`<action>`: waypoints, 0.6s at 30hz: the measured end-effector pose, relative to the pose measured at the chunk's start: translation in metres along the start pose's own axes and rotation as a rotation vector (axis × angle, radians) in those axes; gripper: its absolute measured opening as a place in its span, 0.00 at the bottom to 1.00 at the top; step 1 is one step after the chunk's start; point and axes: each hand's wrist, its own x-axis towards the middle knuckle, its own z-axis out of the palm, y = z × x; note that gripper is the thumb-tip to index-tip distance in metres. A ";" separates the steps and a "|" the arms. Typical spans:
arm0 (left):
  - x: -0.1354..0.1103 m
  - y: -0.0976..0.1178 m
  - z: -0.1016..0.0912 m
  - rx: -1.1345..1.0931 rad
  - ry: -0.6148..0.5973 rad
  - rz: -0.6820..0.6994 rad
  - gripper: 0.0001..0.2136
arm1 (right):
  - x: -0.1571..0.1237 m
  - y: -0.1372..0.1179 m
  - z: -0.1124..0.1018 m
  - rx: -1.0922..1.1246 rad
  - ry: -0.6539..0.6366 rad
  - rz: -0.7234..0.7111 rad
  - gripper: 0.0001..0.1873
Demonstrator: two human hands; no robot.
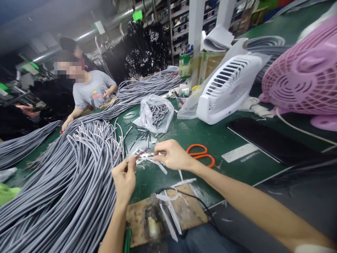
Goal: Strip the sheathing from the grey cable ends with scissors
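Over the green table, my left hand (125,179) is closed in a pinch on thin coloured wires (143,152). Facing it from the right, my right hand (172,154) has its fingertips closed on the other end of these wires. White strips (160,166) lie just beneath my fingers. To the left spreads a large bundle of grey cables (86,175) with stripped, pale ends. Orange-handled scissors (201,154) lie beyond my right wrist; their blades are hidden behind the hand.
A plastic bag of short grey tubes (158,114) and loose black pieces (142,135) lie ahead. A white fan (229,88), a pink fan (302,77) and a dark flat panel (273,140) stand rightward. A stained board (186,211) is nearest me. Another person (91,89) sits across.
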 end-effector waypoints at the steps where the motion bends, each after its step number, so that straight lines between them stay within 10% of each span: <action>1: 0.002 -0.003 0.001 -0.077 0.048 -0.077 0.15 | -0.003 -0.002 0.006 -0.003 -0.036 -0.027 0.08; 6: 0.011 -0.010 0.007 -0.187 0.078 -0.245 0.18 | -0.013 -0.011 0.029 0.200 -0.159 -0.066 0.13; 12: 0.011 -0.010 0.007 0.233 0.173 0.019 0.15 | -0.015 -0.011 0.035 0.477 -0.256 0.076 0.13; 18: 0.020 -0.022 0.009 -0.087 0.063 -0.248 0.20 | -0.019 -0.016 0.038 -0.212 -0.196 -0.144 0.08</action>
